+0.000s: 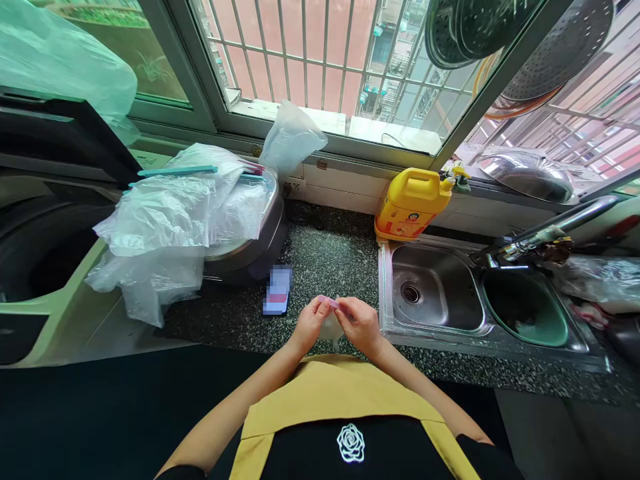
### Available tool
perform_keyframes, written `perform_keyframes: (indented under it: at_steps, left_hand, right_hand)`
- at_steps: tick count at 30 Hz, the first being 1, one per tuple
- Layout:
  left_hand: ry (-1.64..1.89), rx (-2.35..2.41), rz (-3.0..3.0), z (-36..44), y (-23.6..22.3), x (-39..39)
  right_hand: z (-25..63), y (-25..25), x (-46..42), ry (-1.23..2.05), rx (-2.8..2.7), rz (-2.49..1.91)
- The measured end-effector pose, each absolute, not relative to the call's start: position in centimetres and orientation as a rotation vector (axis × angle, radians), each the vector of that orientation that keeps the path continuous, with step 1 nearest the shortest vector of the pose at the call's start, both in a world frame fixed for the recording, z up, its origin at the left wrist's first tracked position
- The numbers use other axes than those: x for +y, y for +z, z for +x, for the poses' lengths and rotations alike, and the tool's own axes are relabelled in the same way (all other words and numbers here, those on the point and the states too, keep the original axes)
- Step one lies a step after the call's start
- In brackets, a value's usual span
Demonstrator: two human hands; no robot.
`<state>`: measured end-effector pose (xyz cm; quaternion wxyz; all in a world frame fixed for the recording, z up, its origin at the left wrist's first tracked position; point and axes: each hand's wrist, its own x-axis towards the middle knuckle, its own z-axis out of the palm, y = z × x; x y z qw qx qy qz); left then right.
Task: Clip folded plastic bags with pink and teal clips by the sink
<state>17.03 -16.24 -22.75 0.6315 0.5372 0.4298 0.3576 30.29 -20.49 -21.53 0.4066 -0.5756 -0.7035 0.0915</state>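
Left hand: my left hand (307, 325), fingers curled, thumb and fingertips closed on one end of a small pink strip (333, 304).
Right hand: my right hand (361, 325), likewise curled, pinching the strip's other end.
Pink strip: between my two hands, above the speckled tabletop (333, 250), near its front edge; exact kind too small to tell.
Translucent material (330, 329): just below the strip, between my hands; whether it joins the strip, I cannot tell.
Left side: pixelated flat item (277, 291); crumpled plastic bags (165, 213) beyond.
Right side: metal sink (450, 297), yellow jug (407, 203) behind it.
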Motion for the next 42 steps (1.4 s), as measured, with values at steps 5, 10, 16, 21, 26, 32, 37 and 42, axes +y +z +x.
perform_keyframes:
  at_steps: [5,10,16,21,26,32,37,42]
  left_hand:
    - [0.843,0.923,1.343,16.9,-22.3,-15.5]
    - [0.771,0.888,1.362,16.9,-22.1,-15.0]
    - [0.761,0.854,1.278,17.1,-22.5,-14.9]
    - [0.776,0.844,1.148,17.4,-22.4,-15.0]
    - [0.828,0.887,1.151,17.5,-22.1,-15.0]
    - [0.901,0.965,1.141,17.0,-22.5,-14.7]
    - [0.901,0.982,1.133,17.0,-22.3,-14.0]
    - [0.937,0.991,1.118,17.7,-21.7,-13.7]
  right_hand:
    - [30.5,-21.2,-20.3,0.341,-1.712,-1.488]
    - [30.8,-20.6,-20.3,0.440,-1.677,-1.473]
    - [30.8,-20.6,-20.3,0.417,-1.614,-1.527]
    - [31.0,-20.9,-20.2,0.341,-1.600,-1.532]
    - [31.7,-21.2,-19.9,0.251,-1.547,-1.519]
    - [33.1,-21.7,-19.5,0.286,-1.340,-1.630]
    - [34.4,-21.2,-19.1,0.664,-0.966,-1.557]
    - [34.3,-20.4,-19.0,0.979,-0.856,-1.499]
